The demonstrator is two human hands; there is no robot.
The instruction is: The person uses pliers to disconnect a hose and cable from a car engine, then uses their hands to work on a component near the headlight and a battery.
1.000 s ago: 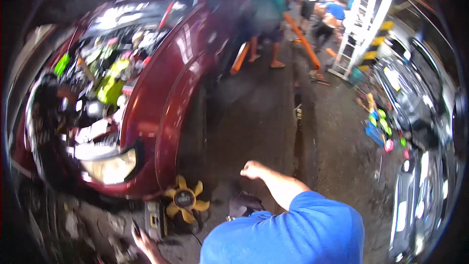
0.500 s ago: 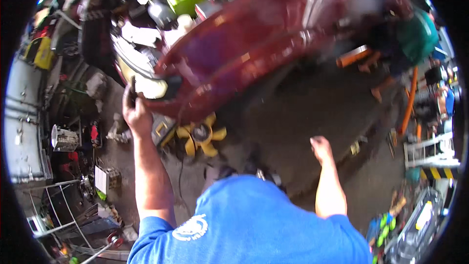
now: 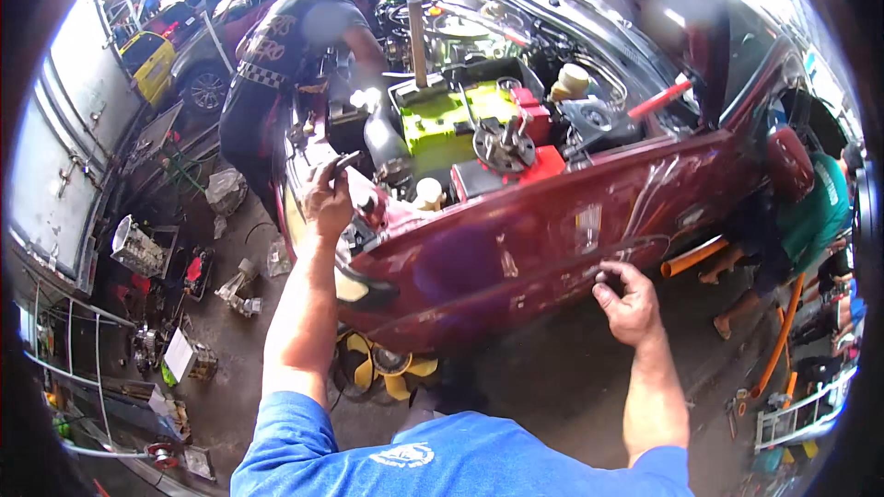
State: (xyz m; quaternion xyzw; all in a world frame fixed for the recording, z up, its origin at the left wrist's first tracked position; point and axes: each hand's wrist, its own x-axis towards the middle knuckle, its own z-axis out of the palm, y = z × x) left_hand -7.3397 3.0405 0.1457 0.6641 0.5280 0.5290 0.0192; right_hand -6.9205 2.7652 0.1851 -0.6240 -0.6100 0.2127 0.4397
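A dark red car (image 3: 552, 221) stands with its hood up in front of me. My left hand (image 3: 327, 198) is raised at the front corner of the engine bay, closed around a small dark metal tool (image 3: 346, 164). My right hand (image 3: 628, 302) is at the lower edge of the fender (image 3: 516, 285), its fingers curled onto the lip. A yellow-green battery (image 3: 451, 115) and red parts (image 3: 539, 143) sit in the bay. Another person in a dark patterned shirt (image 3: 285, 46) leans into the bay from the far side.
A yellow fan (image 3: 387, 370) lies on the floor under the car's nose. Engine parts and boxes (image 3: 184, 313) litter the floor on the left. A person in a green shirt (image 3: 818, 212) crouches at right by orange pipes (image 3: 695, 256). A ladder (image 3: 792, 410) lies lower right.
My view has swung from the floor up onto the engine bay. My left hand rose from the headlight corner to the bay's edge. My right hand came from mid-air onto the fender.
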